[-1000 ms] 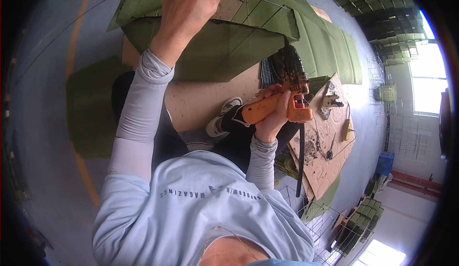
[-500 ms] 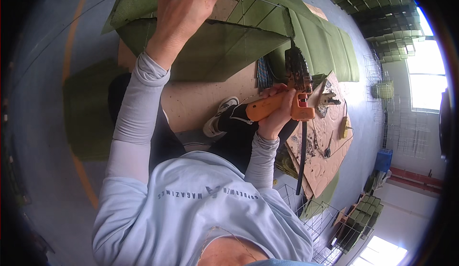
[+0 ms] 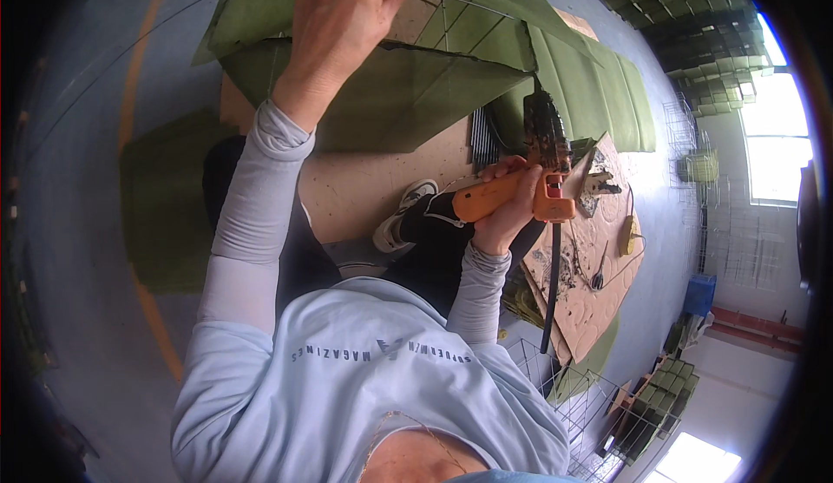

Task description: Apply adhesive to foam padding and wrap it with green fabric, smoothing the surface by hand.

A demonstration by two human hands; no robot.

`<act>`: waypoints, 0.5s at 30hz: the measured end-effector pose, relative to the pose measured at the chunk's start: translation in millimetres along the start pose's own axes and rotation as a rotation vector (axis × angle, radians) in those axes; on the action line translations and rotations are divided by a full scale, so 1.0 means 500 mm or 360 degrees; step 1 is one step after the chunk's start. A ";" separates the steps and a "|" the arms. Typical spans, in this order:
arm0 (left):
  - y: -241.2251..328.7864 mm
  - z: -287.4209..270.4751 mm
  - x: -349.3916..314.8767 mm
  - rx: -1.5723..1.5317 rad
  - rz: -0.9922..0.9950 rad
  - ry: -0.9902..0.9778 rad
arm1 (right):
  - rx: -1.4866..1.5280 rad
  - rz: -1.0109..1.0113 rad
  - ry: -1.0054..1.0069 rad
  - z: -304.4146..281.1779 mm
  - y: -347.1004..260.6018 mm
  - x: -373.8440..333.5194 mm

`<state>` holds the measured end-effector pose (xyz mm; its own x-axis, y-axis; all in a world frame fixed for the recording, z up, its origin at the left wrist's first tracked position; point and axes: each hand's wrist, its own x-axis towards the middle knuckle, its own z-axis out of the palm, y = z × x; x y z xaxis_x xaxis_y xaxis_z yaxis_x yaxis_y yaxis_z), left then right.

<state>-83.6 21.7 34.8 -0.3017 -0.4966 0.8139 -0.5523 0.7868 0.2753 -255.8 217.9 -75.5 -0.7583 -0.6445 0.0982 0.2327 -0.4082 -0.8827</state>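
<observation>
My left hand [image 3: 347,16] is closed at the upper edge of a green fabric-covered wire frame [image 3: 460,16]. Its fingertips pinch the green fabric [image 3: 382,92] there; whether wire is pinched too, I cannot tell. Below the hand, the cover gapes and bare wire rods show inside. In my right hand [image 3: 512,210] is an orange glue gun [image 3: 486,197], with fingers wrapped round its handle. Black residue coats its front end [image 3: 544,123], which points away near the frame's right corner. A long black glue stick [image 3: 554,292] hangs from its back.
A cardboard sheet [image 3: 599,296] smeared with black stands at my right, with a dark-tipped tool [image 3: 598,276] and a yellow-handled tool [image 3: 629,236] on it. Green fabric [image 3: 165,205] lies on the floor at left. Wire grids [image 3: 564,396] and stacked green pieces [image 3: 655,396] stand at lower right.
The whole view has shifted slightly, so everything sits a little further right. Both hands keep their grips; the glue gun stays beside the frame's right corner.
</observation>
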 end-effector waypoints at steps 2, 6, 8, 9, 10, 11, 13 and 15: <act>-0.003 0.006 -0.002 -0.0007 -0.0012 -0.0005 | -0.0009 -0.0038 0.0022 0.000 0.006 0.003; -0.014 0.019 -0.009 0.0056 -0.0017 0.0020 | -0.0019 -0.0073 0.0033 0.007 0.000 0.001; -0.012 0.021 -0.009 0.0074 -0.0041 -0.0003 | 0.0013 -0.0069 -0.0002 -0.001 0.004 0.003; -0.012 0.023 -0.009 0.0069 -0.0039 -0.0003 | 0.0011 -0.0073 0.0002 -0.004 0.005 0.005; -0.012 0.023 -0.009 0.0067 -0.0043 -0.0009 | 0.0032 -0.0077 0.0015 -0.003 0.005 0.005; -0.012 0.022 -0.009 0.0068 -0.0048 -0.0014 | 0.0054 -0.0081 0.0026 -0.001 0.005 0.006; -0.016 0.018 -0.008 0.0081 -0.0004 0.0003 | 0.0066 -0.0065 0.0052 0.007 0.005 0.002; -0.014 0.015 -0.008 0.0067 0.0041 0.0044 | 0.0069 -0.0051 0.0055 0.004 0.007 0.001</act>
<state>-84.5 15.0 25.8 -0.2948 -0.4655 0.8345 -0.5772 0.7827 0.2327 -254.0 214.9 -77.5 -0.7863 -0.6081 0.1094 0.2336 -0.4564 -0.8586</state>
